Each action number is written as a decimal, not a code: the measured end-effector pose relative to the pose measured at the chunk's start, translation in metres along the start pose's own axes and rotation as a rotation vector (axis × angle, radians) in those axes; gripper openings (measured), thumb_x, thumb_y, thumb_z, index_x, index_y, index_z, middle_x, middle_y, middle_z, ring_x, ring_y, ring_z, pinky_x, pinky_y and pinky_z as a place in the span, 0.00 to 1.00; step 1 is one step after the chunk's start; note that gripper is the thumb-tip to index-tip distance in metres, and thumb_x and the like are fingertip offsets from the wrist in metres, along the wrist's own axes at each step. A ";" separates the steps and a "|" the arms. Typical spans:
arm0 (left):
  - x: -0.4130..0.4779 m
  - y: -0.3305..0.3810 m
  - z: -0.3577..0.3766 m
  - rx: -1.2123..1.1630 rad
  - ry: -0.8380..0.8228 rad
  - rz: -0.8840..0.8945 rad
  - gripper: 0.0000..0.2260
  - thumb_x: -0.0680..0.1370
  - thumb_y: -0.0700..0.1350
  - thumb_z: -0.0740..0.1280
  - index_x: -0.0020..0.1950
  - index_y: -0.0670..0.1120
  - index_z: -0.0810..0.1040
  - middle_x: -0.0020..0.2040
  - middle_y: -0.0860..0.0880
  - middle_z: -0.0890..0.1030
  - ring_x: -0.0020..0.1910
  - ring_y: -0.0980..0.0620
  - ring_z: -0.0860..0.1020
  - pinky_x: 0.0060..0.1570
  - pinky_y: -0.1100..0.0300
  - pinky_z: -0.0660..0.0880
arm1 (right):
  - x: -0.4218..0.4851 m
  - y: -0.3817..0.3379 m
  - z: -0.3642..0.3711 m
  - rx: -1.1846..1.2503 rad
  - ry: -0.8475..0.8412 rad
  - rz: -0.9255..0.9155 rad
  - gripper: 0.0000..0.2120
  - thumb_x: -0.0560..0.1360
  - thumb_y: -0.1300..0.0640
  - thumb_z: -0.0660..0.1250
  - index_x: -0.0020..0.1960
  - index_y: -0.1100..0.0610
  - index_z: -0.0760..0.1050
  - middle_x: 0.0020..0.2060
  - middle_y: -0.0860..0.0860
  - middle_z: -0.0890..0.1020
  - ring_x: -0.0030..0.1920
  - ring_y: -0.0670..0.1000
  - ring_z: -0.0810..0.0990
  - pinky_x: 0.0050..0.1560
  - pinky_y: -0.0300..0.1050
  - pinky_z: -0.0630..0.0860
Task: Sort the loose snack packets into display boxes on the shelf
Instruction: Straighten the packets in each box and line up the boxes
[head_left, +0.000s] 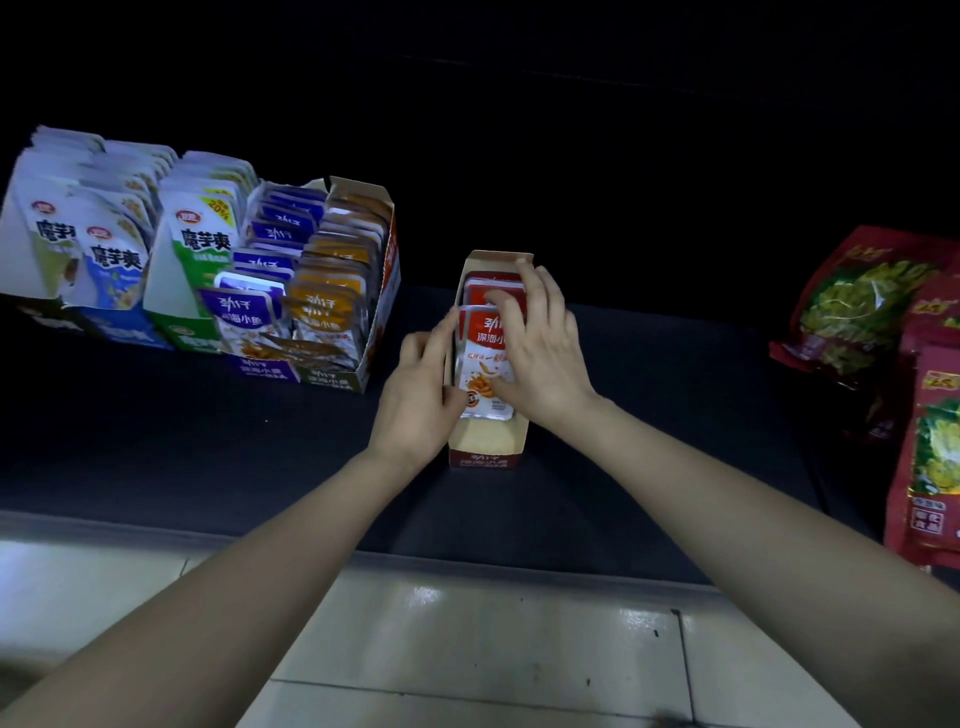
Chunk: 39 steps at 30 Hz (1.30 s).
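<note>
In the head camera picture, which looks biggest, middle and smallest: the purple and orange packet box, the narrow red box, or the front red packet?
1. Purple and orange packet box, biggest.
2. Narrow red box.
3. Front red packet, smallest; it sits inside that box.

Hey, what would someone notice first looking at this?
Two bare hands at centre: the left hand steadies a narrow box while the right hand presses red packets into it. At left sits a full display box of purple and orange packets; red bags lie at right.
</note>
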<state>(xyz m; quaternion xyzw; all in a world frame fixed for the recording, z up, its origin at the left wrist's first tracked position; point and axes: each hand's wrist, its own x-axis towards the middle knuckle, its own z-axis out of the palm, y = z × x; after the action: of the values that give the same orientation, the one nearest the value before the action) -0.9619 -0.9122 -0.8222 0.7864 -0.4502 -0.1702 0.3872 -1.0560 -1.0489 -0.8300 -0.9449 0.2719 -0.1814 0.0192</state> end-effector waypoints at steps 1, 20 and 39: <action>-0.001 0.000 0.000 -0.003 0.003 0.005 0.36 0.77 0.36 0.65 0.79 0.58 0.54 0.63 0.49 0.68 0.44 0.56 0.76 0.46 0.64 0.74 | -0.004 0.001 -0.001 0.034 -0.001 0.014 0.42 0.61 0.53 0.79 0.70 0.58 0.65 0.74 0.63 0.59 0.74 0.63 0.56 0.63 0.60 0.69; 0.013 0.008 0.014 0.142 -0.084 -0.049 0.34 0.79 0.45 0.65 0.80 0.51 0.49 0.73 0.45 0.57 0.58 0.47 0.75 0.52 0.53 0.77 | -0.004 0.009 -0.005 0.011 0.031 0.071 0.43 0.62 0.47 0.79 0.67 0.66 0.65 0.69 0.64 0.66 0.71 0.64 0.65 0.62 0.59 0.74; 0.016 -0.003 0.019 0.042 -0.127 -0.041 0.40 0.80 0.43 0.65 0.79 0.60 0.39 0.74 0.45 0.57 0.53 0.50 0.75 0.49 0.61 0.73 | -0.009 0.015 0.000 0.587 -0.085 0.358 0.43 0.71 0.55 0.75 0.75 0.49 0.49 0.67 0.55 0.68 0.54 0.52 0.80 0.44 0.53 0.82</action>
<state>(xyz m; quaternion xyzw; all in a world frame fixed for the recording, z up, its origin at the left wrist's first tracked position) -0.9632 -0.9338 -0.8352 0.7912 -0.4609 -0.2180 0.3376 -1.0708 -1.0564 -0.8350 -0.8431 0.3686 -0.2060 0.3329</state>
